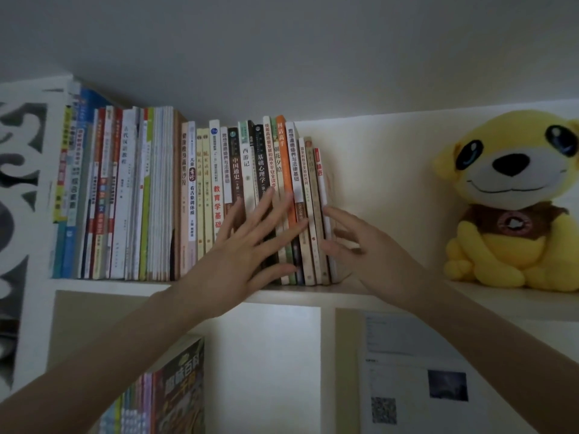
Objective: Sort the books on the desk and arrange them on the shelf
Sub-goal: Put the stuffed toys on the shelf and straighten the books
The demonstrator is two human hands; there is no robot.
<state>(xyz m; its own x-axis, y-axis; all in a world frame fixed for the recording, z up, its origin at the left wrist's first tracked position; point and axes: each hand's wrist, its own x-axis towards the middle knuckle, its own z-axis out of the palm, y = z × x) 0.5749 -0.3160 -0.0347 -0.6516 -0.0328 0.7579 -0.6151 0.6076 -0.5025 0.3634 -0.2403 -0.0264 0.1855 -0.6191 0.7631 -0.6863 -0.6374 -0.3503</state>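
Two spread, empty grips: left hand (247,249) on books (216,183), right hand (360,245) beside them.

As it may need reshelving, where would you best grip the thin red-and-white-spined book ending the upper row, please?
Probably pinch the lower spine and right cover of the thin red-and-white-spined book, coming from the front-right. Its right side faces open space, while its left is packed against neighbouring books. The right hand is beside it.

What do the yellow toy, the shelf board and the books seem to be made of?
Yellow toy: plush fabric, probably; fuzzy surface, soft rounded limbs. Shelf board: smooth matt cream, perhaps painted or laminated wood; unclear which. Books: paper, with thin printed spines, likely softcovers.
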